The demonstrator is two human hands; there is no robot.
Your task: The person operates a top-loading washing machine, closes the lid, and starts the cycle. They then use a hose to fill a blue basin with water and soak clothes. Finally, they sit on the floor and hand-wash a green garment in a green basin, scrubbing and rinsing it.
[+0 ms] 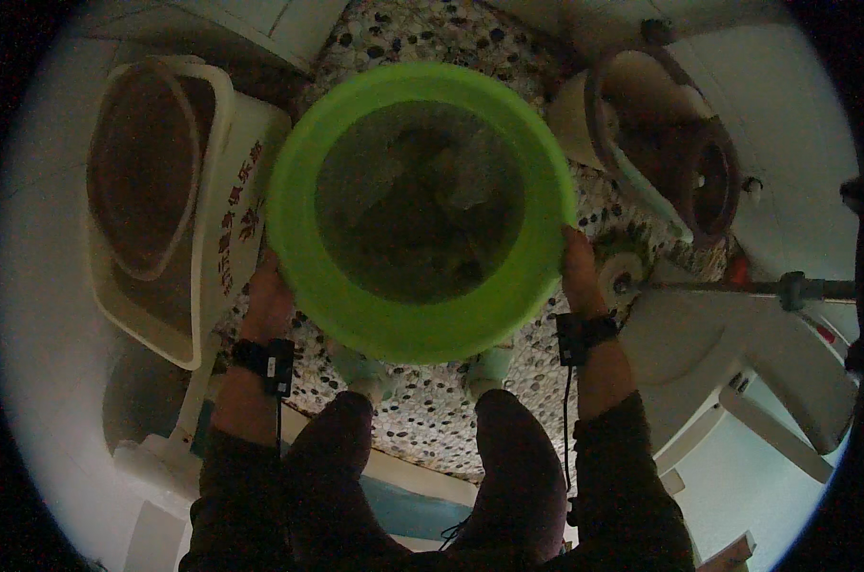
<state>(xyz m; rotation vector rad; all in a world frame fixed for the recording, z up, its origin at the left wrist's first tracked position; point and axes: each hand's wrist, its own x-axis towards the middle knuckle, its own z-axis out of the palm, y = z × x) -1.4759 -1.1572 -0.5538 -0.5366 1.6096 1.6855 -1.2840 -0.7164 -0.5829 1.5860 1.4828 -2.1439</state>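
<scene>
A round green plastic basin [432,334] is in front of me, above the pebble-patterned floor and over my feet. Dark, murky water [418,207] with something indistinct in it covers the basin's bottom. My left hand [267,297] grips the left side of its rim, and my right hand [582,268] grips the right side. The fingers of both hands are largely hidden under or behind the rim. Each wrist wears a black strapped device with a cable.
On the left stands a cream rectangular tub [214,214] bearing writing, with a brownish oval basin [142,171] inside. At right are a bucket-like container [575,118] with a brown rim, a floor drain [621,279], a pole [732,287] and a white toilet-like fixture [682,343].
</scene>
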